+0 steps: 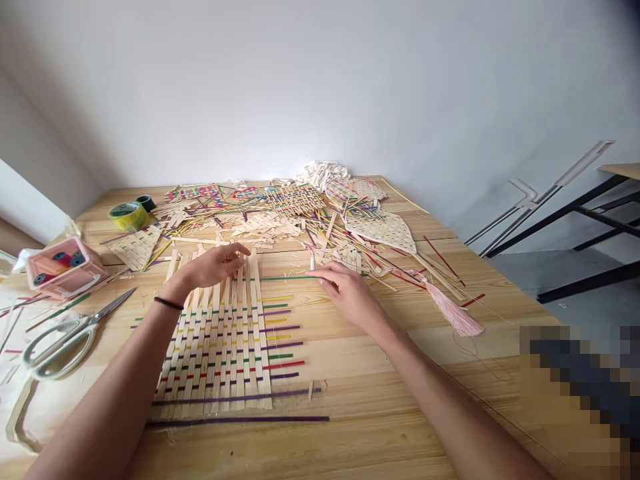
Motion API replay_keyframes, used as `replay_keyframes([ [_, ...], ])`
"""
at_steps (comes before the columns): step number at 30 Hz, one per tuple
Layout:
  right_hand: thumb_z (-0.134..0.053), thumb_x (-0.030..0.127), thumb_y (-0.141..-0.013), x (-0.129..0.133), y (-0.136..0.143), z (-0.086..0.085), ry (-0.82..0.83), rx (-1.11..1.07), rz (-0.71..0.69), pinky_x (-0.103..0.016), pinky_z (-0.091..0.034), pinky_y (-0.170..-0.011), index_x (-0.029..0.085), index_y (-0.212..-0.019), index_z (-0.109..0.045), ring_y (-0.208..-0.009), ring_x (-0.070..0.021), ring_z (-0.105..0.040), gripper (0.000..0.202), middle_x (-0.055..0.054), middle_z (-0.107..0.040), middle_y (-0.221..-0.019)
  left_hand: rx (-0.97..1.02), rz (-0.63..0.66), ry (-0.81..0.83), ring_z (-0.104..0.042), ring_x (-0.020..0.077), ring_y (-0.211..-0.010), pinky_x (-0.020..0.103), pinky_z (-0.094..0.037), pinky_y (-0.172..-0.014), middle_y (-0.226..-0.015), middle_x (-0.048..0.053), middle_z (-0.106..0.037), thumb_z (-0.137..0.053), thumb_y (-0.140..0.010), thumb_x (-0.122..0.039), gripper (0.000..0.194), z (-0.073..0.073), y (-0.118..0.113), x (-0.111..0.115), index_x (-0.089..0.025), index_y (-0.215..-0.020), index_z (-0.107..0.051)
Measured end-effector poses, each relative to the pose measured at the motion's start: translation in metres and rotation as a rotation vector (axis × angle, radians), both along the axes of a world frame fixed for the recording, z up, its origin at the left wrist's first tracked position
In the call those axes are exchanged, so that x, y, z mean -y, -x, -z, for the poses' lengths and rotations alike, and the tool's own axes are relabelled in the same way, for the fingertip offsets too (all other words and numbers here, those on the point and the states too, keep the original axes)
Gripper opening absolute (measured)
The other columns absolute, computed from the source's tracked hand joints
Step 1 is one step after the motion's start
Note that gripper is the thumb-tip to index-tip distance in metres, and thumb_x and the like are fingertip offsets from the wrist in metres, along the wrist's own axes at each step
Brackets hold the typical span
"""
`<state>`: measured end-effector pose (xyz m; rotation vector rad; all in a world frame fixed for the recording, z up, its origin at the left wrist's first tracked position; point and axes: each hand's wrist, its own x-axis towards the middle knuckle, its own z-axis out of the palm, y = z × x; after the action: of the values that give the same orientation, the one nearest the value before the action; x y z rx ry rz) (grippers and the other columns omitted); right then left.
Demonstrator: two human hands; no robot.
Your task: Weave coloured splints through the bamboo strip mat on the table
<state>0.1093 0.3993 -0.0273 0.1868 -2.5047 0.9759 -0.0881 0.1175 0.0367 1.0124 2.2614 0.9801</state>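
A woven mat (215,347) of pale upright strips crossed by coloured ones lies on the table. Over its top end is my left hand (216,265), fingers bent around the pale strips; what its fingertips hold is hidden. My right hand (343,290), to the right of the mat, pinches a thin green strip (285,277) between thumb and fingers. The green strip runs left to the mat's upper right strips. Coloured strip ends stick out past the mat's right edge. Two purple strips (240,420) cross near its bottom.
Scissors (75,337) and a pink box of thread spools (65,267) are at the left, near yellow tape (129,216). Loose strips (265,227) pile at the back. A woven fan (380,230) and pink tassel (453,310) lie at the right.
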Motion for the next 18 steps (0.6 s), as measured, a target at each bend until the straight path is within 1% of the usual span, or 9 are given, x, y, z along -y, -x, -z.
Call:
replay_keyframes([
  [3, -0.052, 0.008, -0.100, 0.000, 0.001, 0.002, 0.008, -0.008, -0.011, -0.037, -0.056, -0.089, 0.024, -0.118, -0.081, -0.095, -0.0220, -0.070, 0.038, -0.008, -0.073, -0.105, 0.008, 0.009, 0.011, -0.071, 0.0237, -0.077, 0.039, -0.058, -0.076, -0.086, 0.005, -0.076, -0.061, -0.086, -0.064, 0.055, 0.000, 0.000, 0.000, -0.021, -0.121, -0.064],
  [7, -0.052, 0.007, -0.100, -0.001, 0.002, 0.004, 0.019, -0.019, -0.019, -0.037, -0.056, -0.088, 0.025, -0.117, -0.082, -0.094, -0.0220, -0.070, 0.039, -0.008, -0.072, -0.103, -0.015, 0.011, 0.040, -0.071, 0.0231, -0.076, 0.037, -0.057, -0.075, -0.082, 0.003, -0.073, -0.061, -0.087, -0.061, 0.052, -0.001, 0.000, 0.001, -0.022, -0.121, -0.066],
  [11, -0.054, 0.008, -0.099, 0.001, 0.003, 0.006, 0.032, -0.025, -0.012, -0.037, -0.056, -0.087, 0.025, -0.117, -0.082, -0.094, -0.0223, -0.069, 0.037, -0.008, -0.071, -0.102, -0.056, 0.038, 0.055, -0.071, 0.0238, -0.079, 0.037, -0.057, -0.076, -0.086, 0.004, -0.072, -0.061, -0.089, -0.059, 0.052, -0.002, 0.000, 0.002, -0.022, -0.124, -0.069],
  [13, -0.055, 0.009, -0.099, 0.002, 0.004, 0.008, 0.039, -0.032, -0.001, -0.037, -0.056, -0.086, 0.025, -0.115, -0.083, -0.093, -0.0224, -0.069, 0.036, -0.008, -0.071, -0.101, -0.080, 0.066, 0.059, -0.072, 0.0247, -0.083, 0.037, -0.057, -0.077, -0.090, 0.005, -0.074, -0.061, -0.090, -0.057, 0.049, -0.003, 0.000, 0.002, -0.023, -0.124, -0.071],
  [16, -0.056, 0.010, -0.099, 0.003, 0.005, 0.010, 0.042, -0.041, 0.012, -0.037, -0.055, -0.085, 0.024, -0.114, -0.083, -0.093, -0.0227, -0.068, 0.034, -0.008, -0.070, -0.099, -0.075, 0.085, 0.068, -0.073, 0.0259, -0.092, 0.037, -0.057, -0.081, -0.103, 0.007, -0.077, -0.062, -0.090, -0.053, 0.046, -0.003, 0.000, 0.002, -0.023, -0.124, -0.072],
  [18, -0.056, 0.009, -0.099, 0.003, 0.006, 0.012, 0.045, -0.046, 0.016, -0.037, -0.055, -0.085, 0.024, -0.114, -0.083, -0.093, -0.0227, -0.067, 0.034, -0.008, -0.070, -0.099, -0.079, 0.093, 0.081, -0.072, 0.0256, -0.093, 0.037, -0.056, -0.083, -0.108, 0.008, -0.077, -0.060, -0.091, -0.051, 0.046, -0.002, 0.001, 0.002, -0.023, -0.125, -0.071],
])
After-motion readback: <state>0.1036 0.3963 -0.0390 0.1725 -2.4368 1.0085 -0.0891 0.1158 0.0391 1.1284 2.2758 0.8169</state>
